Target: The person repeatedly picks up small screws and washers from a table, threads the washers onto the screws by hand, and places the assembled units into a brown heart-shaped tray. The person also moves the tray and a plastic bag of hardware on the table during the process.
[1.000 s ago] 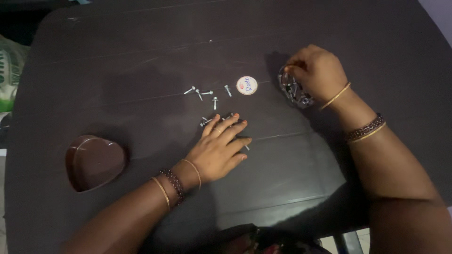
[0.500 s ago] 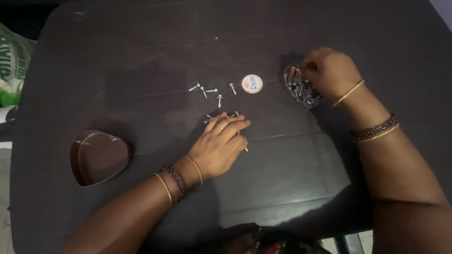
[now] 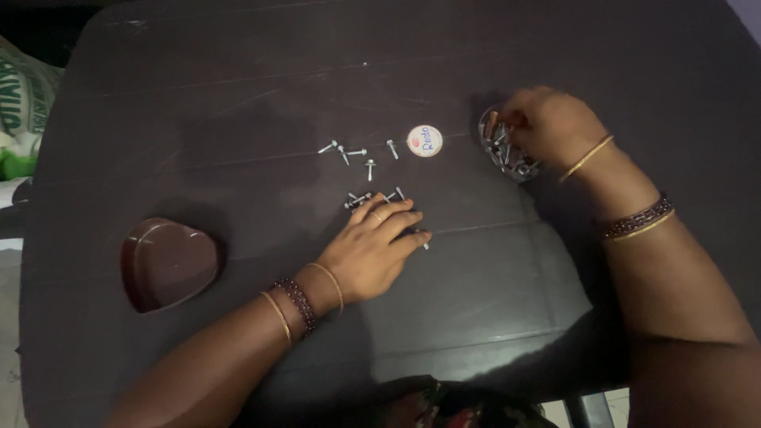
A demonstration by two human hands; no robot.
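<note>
A green-printed sack [image 3: 20,111] lies off the dark bench [image 3: 238,79]. A heart-shaped dish [image 3: 168,263] sits left. The left hand [image 3: 371,250] rests flat, fingers spread, by loose screws [image 3: 353,154]. A round cap [image 3: 425,141] follows. The right hand [image 3: 547,127] pinches into a jar of screws [image 3: 501,149].

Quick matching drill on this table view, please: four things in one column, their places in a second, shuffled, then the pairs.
1. heart-shaped dish
2. round white cap
3. left hand
4. right hand

A. at the small clear container of screws
B. flat on the table, fingertips by loose screws
C. table's left side, alone
D. between loose screws and container

Pairs: 1-C, 2-D, 3-B, 4-A
</note>
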